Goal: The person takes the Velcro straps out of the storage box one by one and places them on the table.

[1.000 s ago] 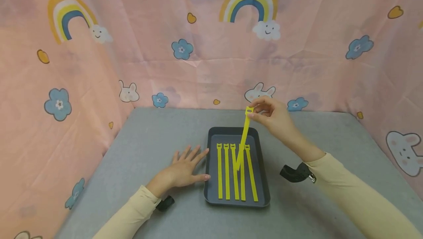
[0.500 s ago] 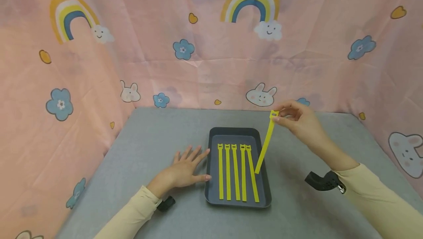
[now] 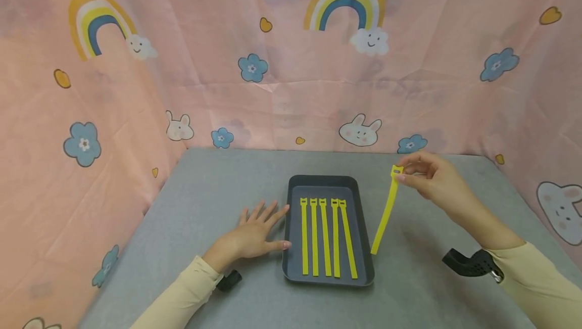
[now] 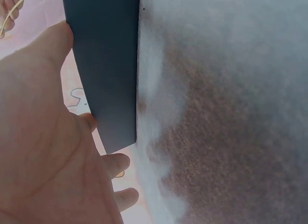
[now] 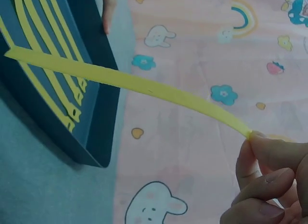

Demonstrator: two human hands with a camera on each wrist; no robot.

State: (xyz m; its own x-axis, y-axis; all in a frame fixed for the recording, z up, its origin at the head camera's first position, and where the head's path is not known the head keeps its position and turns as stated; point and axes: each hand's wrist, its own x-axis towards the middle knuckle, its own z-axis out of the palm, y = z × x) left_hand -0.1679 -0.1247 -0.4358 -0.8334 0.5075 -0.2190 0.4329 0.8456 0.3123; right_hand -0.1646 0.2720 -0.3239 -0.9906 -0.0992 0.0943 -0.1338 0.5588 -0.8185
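My right hand (image 3: 434, 180) pinches a yellow cable tie (image 3: 386, 215) by its slotted head, between thumb and fingertips. The tie hangs down at a slant, its tail end overlapping the right rim of the dark grey tray (image 3: 325, 181) in the head view. Seen from the right wrist, the held tie (image 5: 149, 85) bows gently across the view. Several more yellow ties (image 3: 314, 238) lie side by side in the tray, heads toward the far end, the rightmost slanted. My left hand (image 3: 245, 238) has its fingers spread, with fingertips at the tray's left wall (image 4: 103, 70).
A grey cloth-like surface (image 3: 218, 182) carries the tray. Pink printed curtains (image 3: 291, 101) enclose the back and both sides. Black wrist mounts (image 3: 468, 263) hang under the forearms, the right one low over the surface.
My right hand has carried the cable tie rightward from over the tray to beyond its right rim, and a little lower. My left hand and the tray have stayed in place.
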